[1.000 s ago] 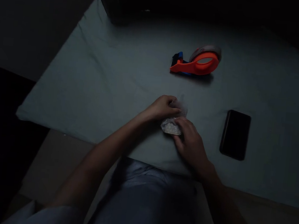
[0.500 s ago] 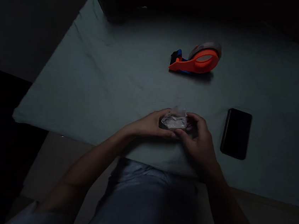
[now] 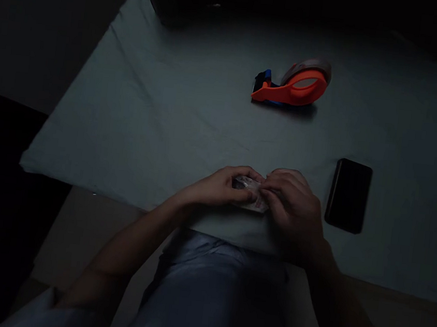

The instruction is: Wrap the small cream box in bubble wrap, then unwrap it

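Near the table's front edge, a small clear plastic packet (image 3: 258,203) lies between both hands, with faint reddish print on its face. My left hand (image 3: 226,186) is wrapped round its left side, thumb in front and fingers behind. My right hand (image 3: 294,202) pinches the packet's upper right part between thumb and fingers. Dim light and the fingers hide what is inside the packet.
An orange tape dispenser (image 3: 292,90) with a tape roll stands farther back on the pale cloth-covered table (image 3: 186,103). A black phone-like device (image 3: 350,195) lies to the right of my right hand. Dark objects line the back.
The packet has turned so that its printed face shows. My right hand has closed into a pinch over its right part. The view has shifted slightly.
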`<state>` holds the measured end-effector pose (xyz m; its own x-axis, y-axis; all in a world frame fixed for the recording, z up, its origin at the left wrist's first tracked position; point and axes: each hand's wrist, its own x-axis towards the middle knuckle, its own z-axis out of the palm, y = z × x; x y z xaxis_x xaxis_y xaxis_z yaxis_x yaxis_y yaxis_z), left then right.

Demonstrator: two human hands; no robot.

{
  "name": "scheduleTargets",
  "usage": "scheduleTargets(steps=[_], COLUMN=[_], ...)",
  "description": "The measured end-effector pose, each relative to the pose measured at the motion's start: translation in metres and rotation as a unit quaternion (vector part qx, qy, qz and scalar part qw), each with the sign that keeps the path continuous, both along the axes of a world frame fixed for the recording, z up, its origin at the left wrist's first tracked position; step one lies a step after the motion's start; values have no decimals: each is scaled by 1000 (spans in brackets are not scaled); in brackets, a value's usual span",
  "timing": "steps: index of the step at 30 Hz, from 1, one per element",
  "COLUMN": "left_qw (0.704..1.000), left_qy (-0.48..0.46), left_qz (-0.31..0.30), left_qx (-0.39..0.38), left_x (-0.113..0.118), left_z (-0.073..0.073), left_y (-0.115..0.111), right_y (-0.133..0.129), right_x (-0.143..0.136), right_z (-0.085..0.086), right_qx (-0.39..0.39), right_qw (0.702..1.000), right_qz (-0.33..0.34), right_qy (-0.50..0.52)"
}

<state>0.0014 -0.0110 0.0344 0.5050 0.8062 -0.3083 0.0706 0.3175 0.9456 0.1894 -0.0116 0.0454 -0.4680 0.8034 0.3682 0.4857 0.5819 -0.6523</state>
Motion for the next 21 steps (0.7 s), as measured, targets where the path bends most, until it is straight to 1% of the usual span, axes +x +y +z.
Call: scheduleTargets(steps=[2, 5, 10, 13, 15, 19, 21], left_qw=[999, 996, 987, 974, 967, 966, 972], left_qy=[-31, -52, -96, -149, -169, -153, -122], left_qz=[22, 44, 15, 19, 19, 13, 25], left_qx=[-35, -60, -125, -172, -188, -209, -199], left_x=[2, 1, -6, -6, -4, -1, -1], left_z=[2, 4, 2, 0, -1, 1, 1], left_y=[0, -1, -2, -3, -4, -3, -2], right_y=[-6, -11, -15, -15, -15, -19, -23], right_x=[0, 1, 7, 12, 15, 16, 16], right_z=[-2, -4, -5, -6, -8, -12, -16], right_qx=[24, 63, 115, 127, 132, 149, 152], right_qw=[1000, 998, 990, 986, 984, 982, 984], right_qz=[-6, -4, 49, 69, 84, 92, 83], right_qy=[2, -12, -69, -84, -87, -64, -43])
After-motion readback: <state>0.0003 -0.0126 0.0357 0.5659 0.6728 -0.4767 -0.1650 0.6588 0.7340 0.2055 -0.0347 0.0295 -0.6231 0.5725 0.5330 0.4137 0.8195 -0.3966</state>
